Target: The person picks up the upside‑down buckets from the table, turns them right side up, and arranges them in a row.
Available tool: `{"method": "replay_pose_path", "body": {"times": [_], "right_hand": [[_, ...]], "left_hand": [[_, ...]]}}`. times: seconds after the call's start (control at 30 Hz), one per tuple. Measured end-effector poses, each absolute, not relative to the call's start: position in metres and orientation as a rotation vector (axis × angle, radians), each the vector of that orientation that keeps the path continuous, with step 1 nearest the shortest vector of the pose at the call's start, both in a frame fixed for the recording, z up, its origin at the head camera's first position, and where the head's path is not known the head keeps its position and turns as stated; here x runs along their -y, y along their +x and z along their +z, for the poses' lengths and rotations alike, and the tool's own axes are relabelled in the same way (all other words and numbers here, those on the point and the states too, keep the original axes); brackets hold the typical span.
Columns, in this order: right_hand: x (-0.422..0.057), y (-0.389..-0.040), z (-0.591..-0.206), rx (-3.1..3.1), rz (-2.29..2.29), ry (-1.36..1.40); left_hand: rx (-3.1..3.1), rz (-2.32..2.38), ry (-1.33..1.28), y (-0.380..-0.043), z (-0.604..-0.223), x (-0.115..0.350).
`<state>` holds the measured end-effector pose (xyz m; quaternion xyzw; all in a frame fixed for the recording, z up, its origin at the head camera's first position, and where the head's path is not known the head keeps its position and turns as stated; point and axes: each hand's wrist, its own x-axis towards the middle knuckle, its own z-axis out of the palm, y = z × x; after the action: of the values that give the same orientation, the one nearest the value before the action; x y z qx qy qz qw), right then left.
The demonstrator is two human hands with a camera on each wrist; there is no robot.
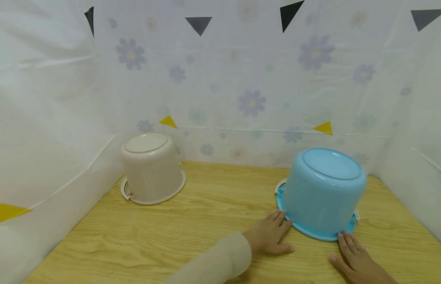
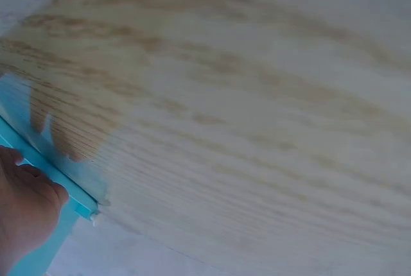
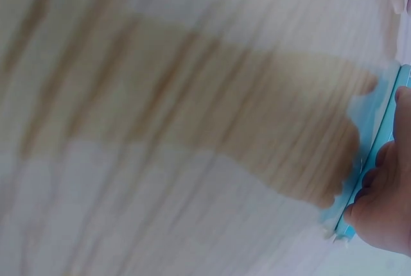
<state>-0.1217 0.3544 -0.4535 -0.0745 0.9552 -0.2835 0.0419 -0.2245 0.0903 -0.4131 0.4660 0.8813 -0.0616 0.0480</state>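
Observation:
A light blue bucket (image 1: 323,193) stands upside down at the right of the wooden table, its rim on the tabletop. My left hand (image 1: 271,234) lies at the near left of the rim, fingers spread and fingertips touching it. At the near right, the fingertips of my right hand (image 1: 359,260) meet the same rim, with the fingers extended. In the left wrist view the hand (image 2: 29,202) is against the blue rim (image 2: 74,192). The right wrist view likewise has the hand (image 3: 385,192) at the rim, cut off by the frame edge.
Another upturned bucket, beige (image 1: 151,169), stands at the back left with its handle on the table (image 1: 213,209). White sheeting (image 1: 220,98) with flower prints and small triangles encloses the back and sides.

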Motion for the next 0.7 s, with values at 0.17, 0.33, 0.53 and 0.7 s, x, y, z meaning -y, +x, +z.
{"method": "replay_pose_path", "body": {"times": [0.17, 0.33, 0.53, 0.7], "right_hand": [[-0.353, -0.122, -0.456, -2.967, -0.782, -0.261], [-0.350, -0.123, -0.458, -2.991, -0.744, -0.302], [-0.348, -0.125, -0.456, -2.937, -0.829, -0.287], [-0.347, -0.126, -0.459, -2.946, -0.826, -0.309]], "left_hand": [[-2.687, -0.200, 1.428, -0.225, -0.413, -0.086], [-2.688, -0.178, 1.429, -0.225, -0.412, -0.080], [-2.671, -0.102, 1.427, -0.225, -0.414, -0.072], [-2.662, -0.103, 1.410, -0.223, -0.413, -0.067]]}}
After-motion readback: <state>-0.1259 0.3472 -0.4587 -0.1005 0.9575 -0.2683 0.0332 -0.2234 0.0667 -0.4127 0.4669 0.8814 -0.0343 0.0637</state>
